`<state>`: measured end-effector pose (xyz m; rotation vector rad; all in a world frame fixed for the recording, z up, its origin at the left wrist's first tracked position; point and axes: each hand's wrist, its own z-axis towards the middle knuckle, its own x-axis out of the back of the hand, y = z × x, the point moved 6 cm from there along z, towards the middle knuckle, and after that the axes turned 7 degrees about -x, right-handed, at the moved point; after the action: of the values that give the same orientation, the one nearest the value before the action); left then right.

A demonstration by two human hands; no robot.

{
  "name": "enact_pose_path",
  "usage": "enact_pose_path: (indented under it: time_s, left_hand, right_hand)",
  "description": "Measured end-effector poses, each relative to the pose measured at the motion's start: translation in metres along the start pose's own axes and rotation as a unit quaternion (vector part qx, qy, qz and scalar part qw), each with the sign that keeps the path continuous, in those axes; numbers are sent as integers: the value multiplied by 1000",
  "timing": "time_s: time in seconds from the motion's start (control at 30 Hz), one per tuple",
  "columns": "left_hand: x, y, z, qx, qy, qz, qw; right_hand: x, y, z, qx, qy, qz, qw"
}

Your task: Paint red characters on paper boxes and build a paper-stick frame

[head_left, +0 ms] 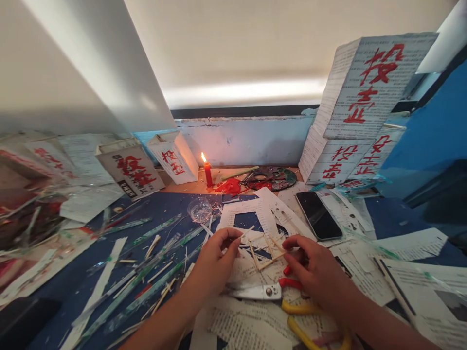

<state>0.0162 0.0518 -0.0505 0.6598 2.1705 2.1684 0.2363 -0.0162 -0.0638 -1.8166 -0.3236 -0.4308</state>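
My left hand [216, 260] is closed, thumb and forefinger pinching a short thin wooden stick [248, 230]. Facing it, my right hand [316, 266] is closed on a small frame of thin wooden sticks [270, 263], holding it by its right side. The stick's free tip points toward the frame; whether they touch I cannot tell. Just beneath my hands lie scissors [257, 291] with silver blades and red and yellow handles, partly covered by my right hand. Beyond the frame is a printed paper sheet [226, 214] with a rectangular hole.
A lit red candle [208, 175] burns at the back beside red wax [229, 186] and a paint-stained palette [279, 179]. A phone [318, 215] lies at right. Paper boxes with red characters [379, 87] stand stacked behind. Plastic strips [142, 272] and a clear round dish [200, 210] are at left.
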Motion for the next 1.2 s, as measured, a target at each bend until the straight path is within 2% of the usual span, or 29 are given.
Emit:
enact_pose_path:
  time_s: [0.1,0.27,0.43,0.67,0.93,1.07,1.2]
  left_hand:
    - [-1,3,1,-2,-9,-23,1000]
    - [-17,1,-7,64,-54,-71,994]
    - [-23,4,-14,46,-84,-67,993]
    - [-21,3,-10,39,-67,-62,995]
    - [-22,1,-11,45,-58,-78,994]
    - [-23,-4,-9,38,-62,-60,996]
    - [-16,-7,-8,53,-63,-11,997]
  right_hand:
    - [1,-7,0,27,19,-75,997]
    - [1,-18,1,60,26,-150,987]
    - [2,-20,1,63,31,-161,984]
    - [4,-28,7,54,30,-182,981]
    - [-1,-34,38,29,-4,-252,967]
    - [0,-28,44,26,-17,-262,965]
    - [2,-32,42,49,-19,-279,959]
